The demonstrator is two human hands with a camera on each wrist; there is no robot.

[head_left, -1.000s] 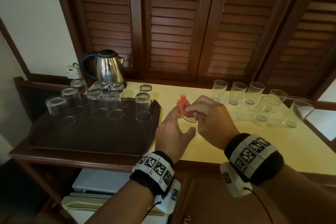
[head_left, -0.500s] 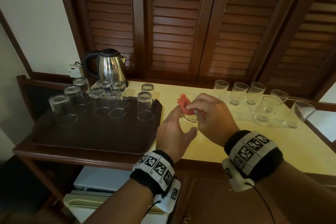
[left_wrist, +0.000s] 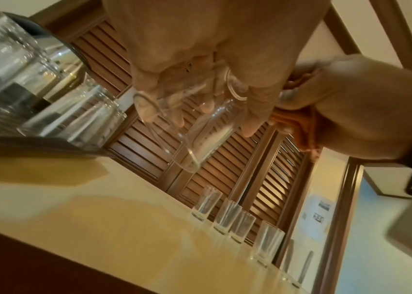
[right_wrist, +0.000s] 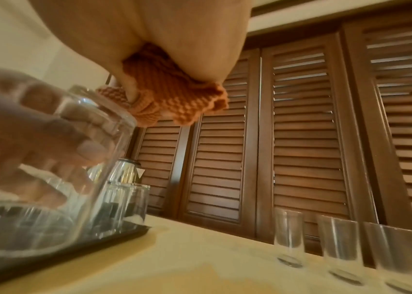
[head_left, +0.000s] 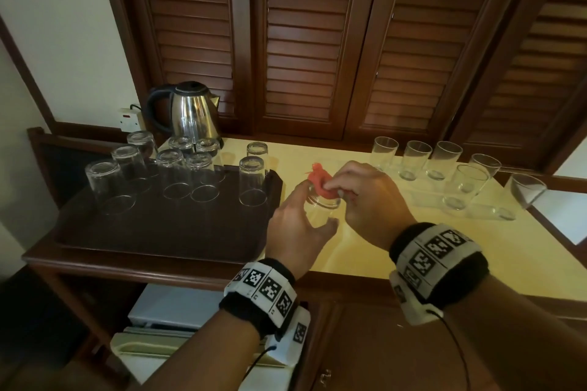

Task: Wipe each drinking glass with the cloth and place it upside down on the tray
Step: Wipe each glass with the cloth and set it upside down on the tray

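1. Yellow counter runs under both hands, louvred doors behind.
2. Left hand wraps its fingers round a glass held above the counter, just right of the tray.
3. Right hand pinches the red cloth against the glass's top.
4. Nine upturned glasses stand on the tray.
5. Upright glasses line the far right.

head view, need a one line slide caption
Left hand holds a glass while the right hand wipes it with a red cloth.
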